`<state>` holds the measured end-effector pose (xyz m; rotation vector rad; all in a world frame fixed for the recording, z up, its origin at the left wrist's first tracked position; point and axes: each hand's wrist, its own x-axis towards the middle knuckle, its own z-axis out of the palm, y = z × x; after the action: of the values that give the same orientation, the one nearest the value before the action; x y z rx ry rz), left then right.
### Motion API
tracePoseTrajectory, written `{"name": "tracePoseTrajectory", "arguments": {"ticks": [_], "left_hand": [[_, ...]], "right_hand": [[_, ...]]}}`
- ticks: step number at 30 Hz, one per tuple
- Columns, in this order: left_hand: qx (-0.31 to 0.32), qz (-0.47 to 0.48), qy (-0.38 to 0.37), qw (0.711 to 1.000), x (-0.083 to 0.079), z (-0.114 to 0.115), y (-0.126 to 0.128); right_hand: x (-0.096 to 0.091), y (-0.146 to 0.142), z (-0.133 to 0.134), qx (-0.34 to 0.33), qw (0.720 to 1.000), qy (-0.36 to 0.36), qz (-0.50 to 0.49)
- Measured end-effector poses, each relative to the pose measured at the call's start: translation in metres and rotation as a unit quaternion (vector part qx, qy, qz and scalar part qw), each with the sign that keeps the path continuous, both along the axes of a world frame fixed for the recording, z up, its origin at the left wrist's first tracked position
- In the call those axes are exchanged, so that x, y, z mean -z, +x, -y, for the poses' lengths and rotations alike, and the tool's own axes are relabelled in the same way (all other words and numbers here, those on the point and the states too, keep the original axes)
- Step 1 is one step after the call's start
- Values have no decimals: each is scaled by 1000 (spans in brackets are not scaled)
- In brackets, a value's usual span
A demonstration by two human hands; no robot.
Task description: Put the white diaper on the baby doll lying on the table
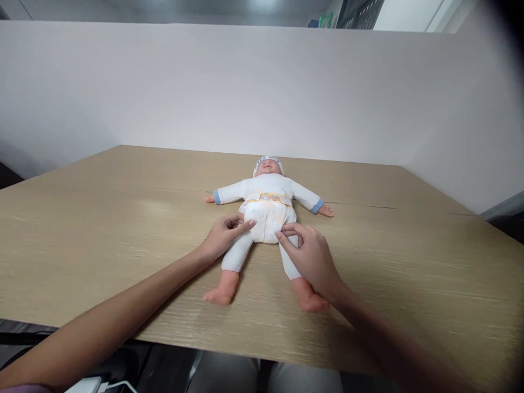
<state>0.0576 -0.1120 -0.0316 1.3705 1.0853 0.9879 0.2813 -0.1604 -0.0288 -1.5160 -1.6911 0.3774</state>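
Note:
A baby doll [268, 183] in a white suit with blue cuffs and a white cap lies on its back, head away from me and arms spread. Around its hips sits a white diaper [267, 218] with an orange patterned waistband. At the diaper's left leg edge, my left hand [229, 232] has its thumb and fingers closed on the material. My right hand [307, 248] pinches the diaper's right leg edge above the doll's thigh. Both bare doll feet point toward me.
The doll rests on a light wooden table [143, 262] with a thin seam across it. White partition walls [262, 87] stand behind and at the right. Below the front edge, my legs [225, 374] and a white device with a cable [88, 385] show.

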Motion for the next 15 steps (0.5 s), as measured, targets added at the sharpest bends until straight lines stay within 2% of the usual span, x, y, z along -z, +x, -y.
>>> {"name": "tracePoseTrajectory", "arguments": {"ticks": [5, 8, 12, 15], "left_hand": [[-43, -35, 45, 997, -1, 0, -2], [-71, -71, 91, 991, -1, 2, -4], [-77, -127, 179, 972, -1, 4, -8], [-96, -168, 243, 950, 3, -5, -16]], "right_hand": [[3, 1, 2, 14, 989, 96, 108], [2, 4, 1, 25, 978, 151, 140], [1, 11, -6, 32, 978, 177, 107], [6, 21, -17, 48, 978, 191, 70]]}}
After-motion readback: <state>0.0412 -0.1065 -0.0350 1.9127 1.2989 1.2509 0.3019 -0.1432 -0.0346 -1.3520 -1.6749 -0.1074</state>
